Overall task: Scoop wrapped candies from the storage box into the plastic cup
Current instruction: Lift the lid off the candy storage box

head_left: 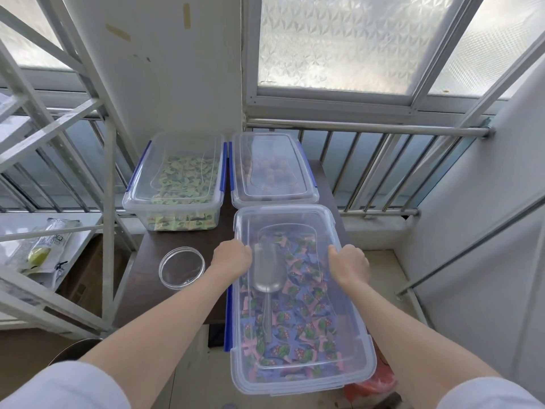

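Observation:
A clear storage box (298, 376) with blue latches sits at the near right of the dark table, its transparent lid (283, 215) on top. Inside lie many blue and pink wrapped candies (298, 329) and a metal scoop (267, 273). My left hand (231, 256) grips the lid's left edge and my right hand (349, 262) grips its right edge. An empty clear plastic cup (182, 267) stands on the table left of the box.
Two more lidded boxes stand behind: green-wrapped candies (177, 184) at left, brown round items (271, 172) at right. A metal railing (368, 131) runs behind the table. White shelving (53, 143) with packets stands on the left. A red bag (374, 382) lies below right.

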Available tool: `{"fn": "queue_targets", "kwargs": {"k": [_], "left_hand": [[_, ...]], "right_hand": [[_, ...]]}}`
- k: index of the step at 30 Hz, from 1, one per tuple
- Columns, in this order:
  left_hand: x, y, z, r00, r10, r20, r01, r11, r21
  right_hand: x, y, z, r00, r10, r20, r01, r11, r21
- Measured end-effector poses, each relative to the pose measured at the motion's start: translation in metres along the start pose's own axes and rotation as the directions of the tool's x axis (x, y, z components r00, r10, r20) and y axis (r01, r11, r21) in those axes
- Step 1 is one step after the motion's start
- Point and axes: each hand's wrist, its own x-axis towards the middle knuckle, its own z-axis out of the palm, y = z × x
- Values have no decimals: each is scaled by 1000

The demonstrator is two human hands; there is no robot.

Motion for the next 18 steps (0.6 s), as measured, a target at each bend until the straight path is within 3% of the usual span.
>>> {"fn": "queue_targets", "kwargs": {"k": [6,8,11,14,16,18], "left_hand": [[-3,0,-3,989,-97,-111,85,991,-106],[-2,2,-6,989,-109,-95,85,970,-230],[2,6,-14,992,-123,7,104,809,-579],[4,8,-23,993,-114,9,79,618,-782],[7,8,-32,990,-139,-13,63,532,-845],[11,8,-41,982,-183,-36,51,447,-893]], "right_hand": [[-2,-7,-21,997,-52,54,39,974,225],[-2,-8,-28,996,-51,77,24,949,314],[0,-11,-35,995,-34,98,-6,922,386],[6,-20,-46,991,-28,134,-42,870,491],[9,-25,-58,955,-94,283,-125,737,664],[8,-20,-75,835,-261,485,-241,618,748]]}}
